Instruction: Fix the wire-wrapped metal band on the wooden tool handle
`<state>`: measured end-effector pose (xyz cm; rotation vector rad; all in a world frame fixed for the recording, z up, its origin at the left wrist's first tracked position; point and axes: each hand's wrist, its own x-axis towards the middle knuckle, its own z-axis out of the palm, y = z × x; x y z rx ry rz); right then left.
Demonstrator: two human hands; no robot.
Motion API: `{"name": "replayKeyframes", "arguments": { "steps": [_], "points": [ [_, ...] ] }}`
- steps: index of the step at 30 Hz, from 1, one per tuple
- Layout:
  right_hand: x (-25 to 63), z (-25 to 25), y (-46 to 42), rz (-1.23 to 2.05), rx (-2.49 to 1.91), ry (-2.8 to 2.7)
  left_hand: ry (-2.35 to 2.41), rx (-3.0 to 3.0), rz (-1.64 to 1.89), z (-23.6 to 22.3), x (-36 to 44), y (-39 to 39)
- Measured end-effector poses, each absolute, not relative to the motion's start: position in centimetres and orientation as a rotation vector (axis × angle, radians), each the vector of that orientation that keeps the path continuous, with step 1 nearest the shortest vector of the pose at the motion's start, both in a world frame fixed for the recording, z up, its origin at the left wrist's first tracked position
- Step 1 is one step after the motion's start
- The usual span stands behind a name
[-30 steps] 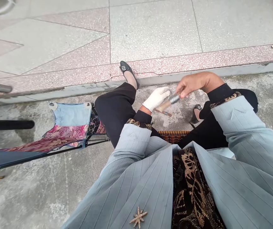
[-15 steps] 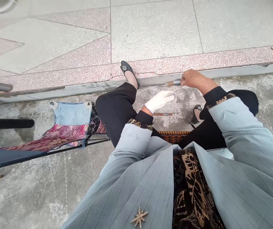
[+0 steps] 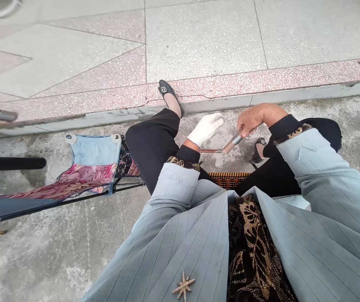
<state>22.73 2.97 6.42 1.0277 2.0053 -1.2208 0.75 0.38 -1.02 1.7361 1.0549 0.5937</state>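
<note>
My right hand (image 3: 251,119), bare, is closed round a short brush (image 3: 230,145) with a pale tan end and a silver, wire-like band. The brush slants down to the left, its tan end over the tip of a thin brown stick (image 3: 210,151) low between my legs; whether they touch I cannot tell. My left hand (image 3: 205,128) wears a white glove. Its fingers are curled together, with a small greyish edge at the fingertips that is too unclear to name. The left hand is above the stick, apart from the brush.
A folding chair (image 3: 96,150) with blue and floral cloth stands at my left. Further left are a black tube (image 3: 16,162) and a grey cylinder (image 3: 4,115) on the step. A woven wicker edge (image 3: 230,180) shows beneath me. The tiled step (image 3: 198,93) runs across ahead.
My right hand has come down slightly, and the brush has turned from nearly level to pointing down-left. My left hand has drawn back a little to the left and up.
</note>
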Motion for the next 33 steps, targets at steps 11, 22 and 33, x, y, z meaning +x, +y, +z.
{"name": "replayKeyframes", "arguments": {
  "steps": [11,22,33],
  "points": [
    [25.4,9.6,3.5,-1.813,1.441,2.245,0.840,1.385,0.553,-2.1,1.4,0.1],
    [24.4,6.6,5.3,-1.029,2.388,2.138,0.827,1.434,0.515,-0.1,2.1,-1.1],
    [23.7,6.4,4.9,-0.701,1.618,2.119,0.921,1.559,0.628,0.3,1.7,-0.7]
  ]
}}
